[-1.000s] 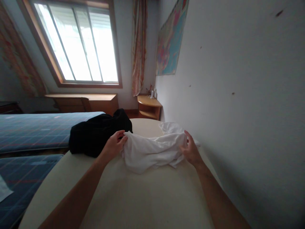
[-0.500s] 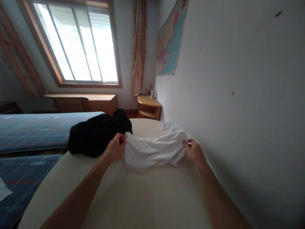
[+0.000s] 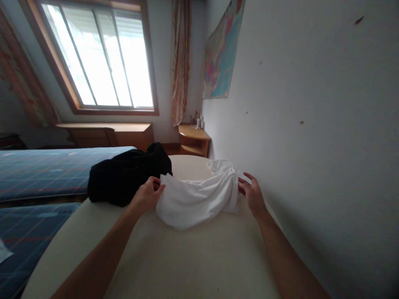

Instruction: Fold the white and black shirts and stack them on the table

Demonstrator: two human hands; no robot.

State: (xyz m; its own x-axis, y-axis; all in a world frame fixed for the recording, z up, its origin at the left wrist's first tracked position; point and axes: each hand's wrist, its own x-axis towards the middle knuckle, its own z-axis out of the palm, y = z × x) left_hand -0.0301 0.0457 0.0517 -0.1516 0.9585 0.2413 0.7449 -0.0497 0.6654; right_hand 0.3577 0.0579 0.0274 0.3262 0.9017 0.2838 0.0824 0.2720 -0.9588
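Note:
A crumpled white cloth garment [image 3: 196, 201] lies across the cream round table [image 3: 193, 261], its lower edge bowed toward me. My left hand [image 3: 148, 193] pinches its upper left corner between thumb and fingers. At its right end is my right hand [image 3: 251, 193], with fingers apart and one finger raised; the fingertips are at the cloth's edge, and whether they touch it is hard to tell. Folds gather near the right end, and a bunched part of the cloth lies farther back. A black cloth item [image 3: 127, 176], perhaps clothing, rests just left of my left hand.
The white wall [image 3: 311, 174] runs close along the right side. Beds with blue plaid mattresses [image 3: 40, 170] stand to the left. Beyond the table are a wooden desk [image 3: 124, 126] under the window and a small corner shelf [image 3: 195, 133] holding small items.
The white garment's near edge has spread slightly toward me and to the left. My right hand's fingers have loosened and parted from their pinch. My left hand has shifted slightly left.

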